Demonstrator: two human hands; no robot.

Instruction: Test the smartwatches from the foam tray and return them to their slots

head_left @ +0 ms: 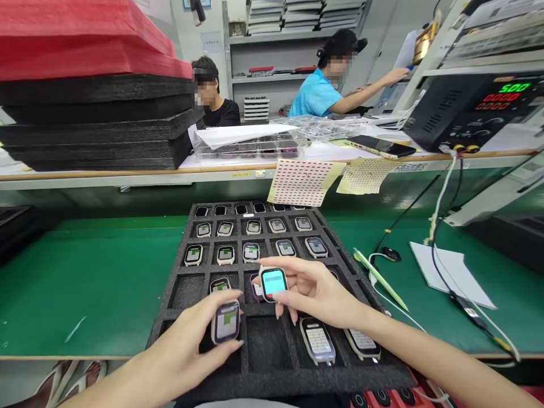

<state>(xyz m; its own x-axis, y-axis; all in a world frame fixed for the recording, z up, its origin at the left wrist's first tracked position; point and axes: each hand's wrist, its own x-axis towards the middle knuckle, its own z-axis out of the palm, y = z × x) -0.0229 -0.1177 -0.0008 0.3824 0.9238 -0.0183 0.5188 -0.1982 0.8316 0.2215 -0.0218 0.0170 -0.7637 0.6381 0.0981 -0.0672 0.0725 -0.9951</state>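
My left hand grips a smartwatch body by its sides, thumb below and fingers above; its screen shows grey and green. In my right hand is a second smartwatch body, lit bright cyan with a red strip at the bottom, the thumb lying on its lower edge. Both are strapless and held over a black foam tray. Rows of similar watches, such as this one, lie in its compartments. Nearest me, a watch with a keypad-like screen sits right of an empty compartment. My right hand hides some compartments.
A green mat covers the bench. To the right lie a light green pen, white paper and cables. On the shelf above are stacked black foam trays, a phone and a power supply. Two people sit beyond.
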